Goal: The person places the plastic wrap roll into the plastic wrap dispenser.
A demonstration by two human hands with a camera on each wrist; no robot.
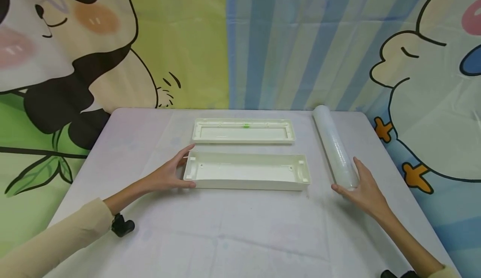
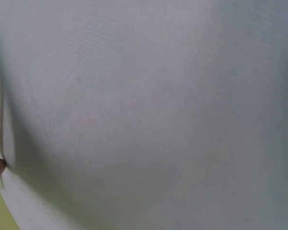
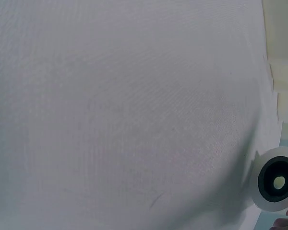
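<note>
- Head view: the long cream box sits open side up near the middle of the white table, with the shallow tray lying just behind it, apart, a green tab on its far edge.
- Head view: the left hand grips the box's left end, thumb at the front corner and fingers at the rear one.
- Head view: the roll lies to the right of the box, slanting away; the right hand curves round its near end, thumb on one side, fingers on the other. How firmly they press, I cannot tell.
- Handling: the box looks light and stiff, like thin plastic; holding both short ends should keep it level. The roll's glossy wrap looks slippery and it could roll off sideways, so a hand at each end, or one round the middle, seems safest. It is probably the heavier thing.
- Left wrist view: mostly pale cloth; a fingertip shows at the left edge, too little to judge its pinch.
- Right wrist view: the roll's end faces the camera, a dark ring round a hollow core, with fingers just beside it. The hollow could take a fingertip.
</note>
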